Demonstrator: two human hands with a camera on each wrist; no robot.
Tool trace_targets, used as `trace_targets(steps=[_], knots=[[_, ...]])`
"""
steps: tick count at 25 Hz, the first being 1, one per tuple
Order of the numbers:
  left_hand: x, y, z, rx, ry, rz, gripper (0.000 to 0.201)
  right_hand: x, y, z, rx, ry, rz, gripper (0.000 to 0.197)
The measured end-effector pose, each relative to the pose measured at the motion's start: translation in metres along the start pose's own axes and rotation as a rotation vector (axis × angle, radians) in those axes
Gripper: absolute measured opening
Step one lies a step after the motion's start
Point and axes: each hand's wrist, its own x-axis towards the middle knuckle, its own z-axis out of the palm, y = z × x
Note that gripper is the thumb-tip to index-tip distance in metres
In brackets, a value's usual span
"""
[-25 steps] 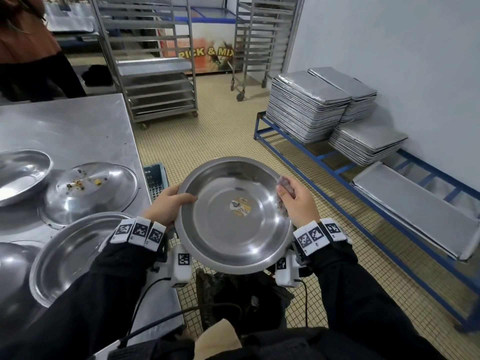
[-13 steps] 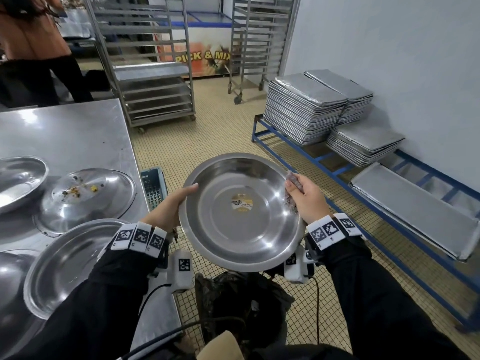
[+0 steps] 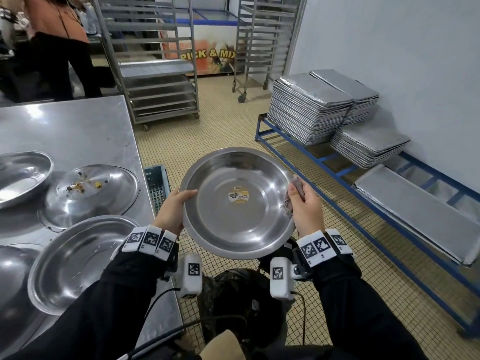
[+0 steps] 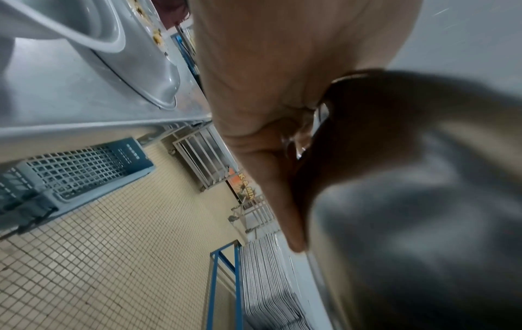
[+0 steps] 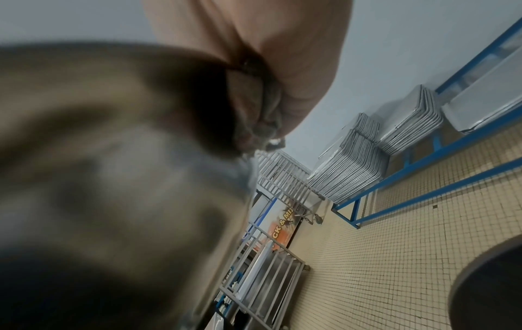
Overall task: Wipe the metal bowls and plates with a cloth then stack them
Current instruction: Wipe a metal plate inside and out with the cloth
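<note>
A round metal bowl with a sticker in its middle is held over the floor, tilted towards me. My left hand grips its left rim, thumb on the inside. My right hand pinches a dark cloth over the right rim. The left wrist view shows the left hand against the blurred underside of the bowl. In the right wrist view, the right hand presses the cloth on the bowl.
The steel table on my left carries a plate with food scraps, a bowl and a nearer plate. A blue crate and a black bin bag sit on the floor. Tray stacks fill a blue rack at right. A person stands beyond the table.
The bowl and both hands have shifted slightly right. My right hand with the cloth has slid a little along the right rim. My left thumb now lies straighter on the rim.
</note>
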Motion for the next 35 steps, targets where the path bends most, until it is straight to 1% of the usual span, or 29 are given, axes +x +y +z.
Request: trace_targets(steps=[3, 5, 8, 9, 11, 13, 14, 15, 16, 18, 20, 23, 25, 27, 30, 33, 34, 35], knots=[[-0.004, -0.007, 0.016, -0.085, 0.068, 0.073, 0.022, -0.005, 0.007, 0.011, 0.043, 0.097, 0.016, 0.042], [0.0, -0.012, 0.023, -0.129, 0.128, 0.122, 0.029, -0.008, 0.007, 0.019, 0.078, 0.145, 0.029, 0.039], [0.005, -0.016, 0.028, -0.077, 0.112, 0.181, 0.036, -0.01, 0.003, 0.024, 0.106, 0.181, 0.044, 0.032], [0.007, -0.014, 0.028, -0.057, 0.077, 0.185, 0.037, -0.008, 0.002, 0.022, 0.101, 0.185, 0.043, 0.032], [0.007, -0.006, 0.022, -0.098, -0.075, 0.18, 0.044, 0.001, 0.001, 0.012, 0.086, 0.143, 0.04, 0.03], [0.007, 0.007, 0.011, -0.169, -0.27, 0.161, 0.052, 0.013, -0.004, -0.004, 0.073, 0.024, 0.043, 0.022], [0.006, 0.012, 0.006, -0.167, -0.339, 0.147, 0.049, 0.019, -0.007, -0.011, 0.047, -0.046, 0.039, 0.017], [0.006, 0.014, 0.003, -0.146, -0.361, 0.128, 0.045, 0.023, -0.011, -0.015, 0.015, -0.103, 0.032, 0.014], [0.006, 0.013, 0.001, -0.128, -0.331, 0.101, 0.041, 0.024, -0.014, -0.017, -0.008, -0.136, 0.029, 0.015], [0.008, 0.009, 0.002, -0.137, -0.21, 0.055, 0.036, 0.022, -0.019, -0.015, -0.015, -0.127, 0.025, 0.024], [0.009, 0.006, 0.01, -0.156, -0.134, 0.079, 0.032, 0.015, -0.022, -0.005, 0.013, -0.048, 0.034, 0.03], [0.004, 0.008, 0.029, -0.076, -0.052, 0.127, 0.027, 0.003, -0.02, 0.019, 0.06, 0.079, 0.056, 0.038], [0.0, 0.007, 0.043, -0.008, -0.064, 0.133, 0.025, -0.002, -0.018, 0.035, 0.096, 0.164, 0.076, 0.044], [-0.006, 0.003, 0.056, 0.02, -0.107, 0.141, 0.023, -0.003, -0.02, 0.047, 0.15, 0.21, 0.108, 0.049], [-0.017, -0.001, 0.073, 0.054, -0.15, 0.151, 0.023, -0.003, -0.023, 0.058, 0.24, 0.231, 0.159, 0.047], [-0.017, -0.002, 0.074, 0.135, -0.177, 0.2, 0.021, -0.003, -0.025, 0.059, 0.291, 0.277, 0.174, 0.043], [-0.015, -0.001, 0.069, 0.132, -0.176, 0.227, 0.024, -0.001, -0.027, 0.057, 0.293, 0.28, 0.163, 0.041], [-0.011, 0.001, 0.061, 0.093, -0.173, 0.253, 0.035, 0.001, -0.03, 0.052, 0.285, 0.273, 0.149, 0.039]])
